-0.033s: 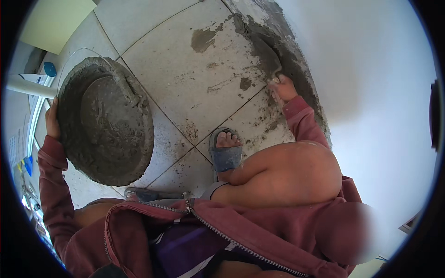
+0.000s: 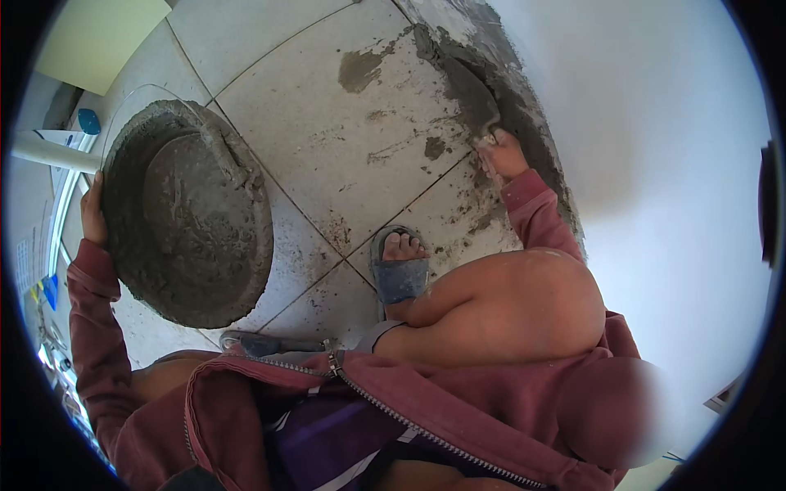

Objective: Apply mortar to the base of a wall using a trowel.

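A mortar-caked bucket with a wire handle stands at my left, wet grey mortar inside. My left hand grips the bucket's left rim. At the right, my right hand is closed on a trowel, whose grey-coated blade lies in the band of fresh mortar along the foot of the white wall. The trowel's outline is partly hard to tell from the mortar.
Splattered white floor tiles lie between bucket and wall. My sandalled foot and bent knee are below. A yellowish square, a white pipe and a small blue object are at upper left.
The trowel and my right hand have shifted very slightly to the right. My left hand and the bucket look unmoved.
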`<state>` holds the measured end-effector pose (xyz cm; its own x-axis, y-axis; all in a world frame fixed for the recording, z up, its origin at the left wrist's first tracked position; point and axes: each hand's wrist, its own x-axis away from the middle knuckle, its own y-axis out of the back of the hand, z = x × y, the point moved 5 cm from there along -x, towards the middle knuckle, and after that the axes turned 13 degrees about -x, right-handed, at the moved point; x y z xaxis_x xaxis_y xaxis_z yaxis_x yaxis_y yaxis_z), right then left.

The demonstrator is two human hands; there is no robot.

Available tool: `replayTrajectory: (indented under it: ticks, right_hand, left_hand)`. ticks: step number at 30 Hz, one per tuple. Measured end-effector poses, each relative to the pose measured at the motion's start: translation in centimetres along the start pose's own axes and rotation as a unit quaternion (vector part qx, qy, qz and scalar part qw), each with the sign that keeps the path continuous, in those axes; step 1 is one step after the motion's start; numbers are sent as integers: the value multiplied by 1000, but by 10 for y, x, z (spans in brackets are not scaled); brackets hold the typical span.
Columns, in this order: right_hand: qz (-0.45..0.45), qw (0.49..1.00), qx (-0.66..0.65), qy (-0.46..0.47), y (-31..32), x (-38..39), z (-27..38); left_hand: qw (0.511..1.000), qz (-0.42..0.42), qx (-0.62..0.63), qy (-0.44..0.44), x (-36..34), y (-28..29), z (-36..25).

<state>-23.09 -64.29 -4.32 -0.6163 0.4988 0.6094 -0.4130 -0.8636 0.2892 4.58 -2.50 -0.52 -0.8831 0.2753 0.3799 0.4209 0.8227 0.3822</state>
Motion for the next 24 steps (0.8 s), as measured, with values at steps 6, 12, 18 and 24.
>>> replayTrajectory:
  ticks: [6,12,18,24]
  right_hand:
    - [-26,997,-65,28,11,42,32]
    - [-47,917,353,179,8,46,-26]
    - [-52,996,66,20,21,41,-23]
    - [-104,987,57,108,18,63,-3]
  left_hand:
    - [999,42,30,10,-3,-1,14]
    - [997,32,64,10,1,-8,13]
    - [997,8,69,17,6,-5,15]
    - [998,30,57,10,1,-7,12]
